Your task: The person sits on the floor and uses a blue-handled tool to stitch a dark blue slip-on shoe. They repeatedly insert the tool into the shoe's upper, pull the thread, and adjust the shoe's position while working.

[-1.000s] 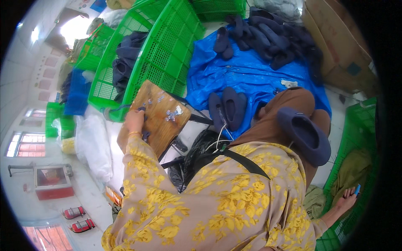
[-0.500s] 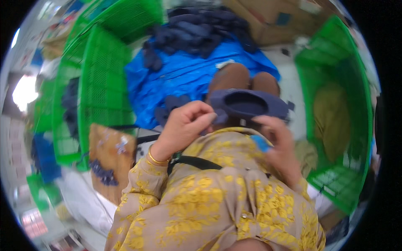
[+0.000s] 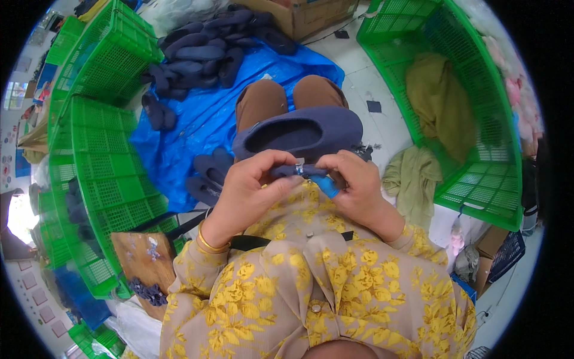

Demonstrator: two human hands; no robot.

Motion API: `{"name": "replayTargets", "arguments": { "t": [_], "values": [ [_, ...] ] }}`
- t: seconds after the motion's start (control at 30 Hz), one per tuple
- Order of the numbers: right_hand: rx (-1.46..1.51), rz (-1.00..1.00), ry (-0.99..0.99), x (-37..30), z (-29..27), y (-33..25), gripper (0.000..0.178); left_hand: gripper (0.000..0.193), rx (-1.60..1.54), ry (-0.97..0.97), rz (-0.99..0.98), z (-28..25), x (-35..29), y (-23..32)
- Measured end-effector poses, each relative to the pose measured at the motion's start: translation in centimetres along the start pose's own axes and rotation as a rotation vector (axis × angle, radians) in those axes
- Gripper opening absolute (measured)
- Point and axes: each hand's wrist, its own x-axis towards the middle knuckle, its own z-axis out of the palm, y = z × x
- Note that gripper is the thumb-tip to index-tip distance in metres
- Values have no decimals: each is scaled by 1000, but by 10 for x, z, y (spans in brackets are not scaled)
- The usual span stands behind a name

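A dark navy slipper [image 3: 338, 124] lies across my lap, its opening facing up. Just in front of it, my left hand [image 3: 251, 188] is closed in a pinch on one end of a small dark blue fabric piece [image 3: 314, 170]. The fingers of my right hand [image 3: 360, 186] are closed on its other end. At the middle of the piece is a small shiny silvery bit [image 3: 300, 167]. Something bright blue [image 3: 326, 186] shows at my right fingers; whether it is wrapped on a finger or held, I cannot tell.
A pile of navy slippers [image 3: 200, 52] lies on a blue plastic sheet [image 3: 179, 134] ahead. Green crates stand left [image 3: 113, 173] and right [image 3: 376, 36], the right one with olive cloth [image 3: 439, 99]. A wooden board [image 3: 127, 248] at left bears dark blue pieces [image 3: 148, 292].
My right hand has come in beside my left, and both now hold the small fabric piece. The view has shifted, so the slipper and crates appear farther left.
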Motion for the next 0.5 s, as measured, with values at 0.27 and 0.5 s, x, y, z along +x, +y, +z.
{"name": "replayTargets", "arguments": {
  "t": [0.27, 0.5],
  "values": [
    [304, 158, -71, 1, -12, -10, 31, 20, -101, -1, -32, -6, -5, -13],
    [197, 67, -193, 3, -22, -8, 33, 20, -83, -26, 81, -4, -7, -17]
  ]
}}
